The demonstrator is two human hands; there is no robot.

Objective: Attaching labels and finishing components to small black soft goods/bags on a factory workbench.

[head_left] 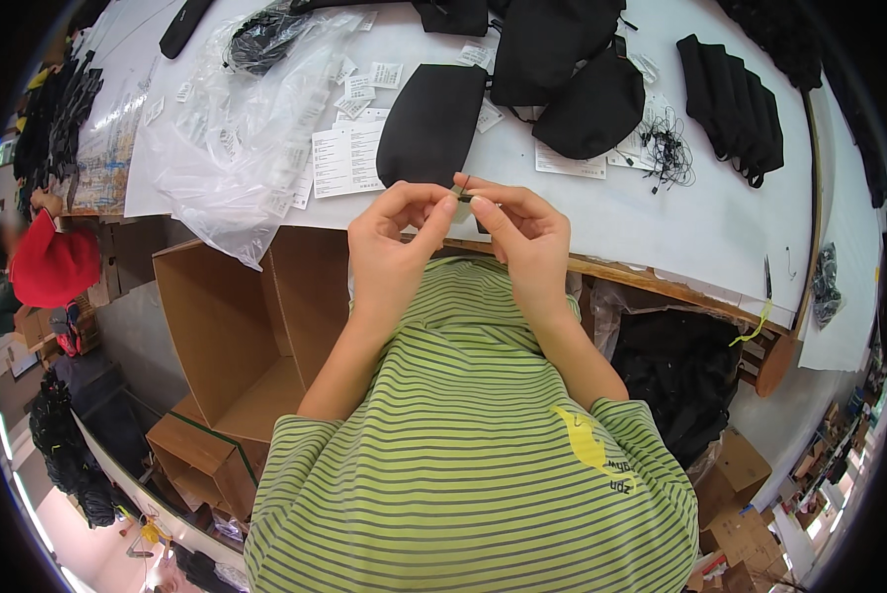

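Note:
My left hand (394,237) and my right hand (530,237) meet at the front edge of the table, thumbs and forefingers pinched together. Between the fingertips is a small dark piece (466,198) with a thin black string; its exact kind is too small to tell. Just beyond my hands a flat black fabric pouch (429,124) lies on the table. More black pouches (587,109) overlap farther back to the right. White printed tags (349,158) lie left of the near pouch. To the right sits a tangle of thin black strings (668,148).
A clear plastic bag (236,148) spreads over the left of the white table (720,237). Folded black fabric pieces (730,104) lie at the far right, a thin pointed tool (767,279) near the right corner. Below stands an open cardboard box (221,326). A person in red (56,262) is at left.

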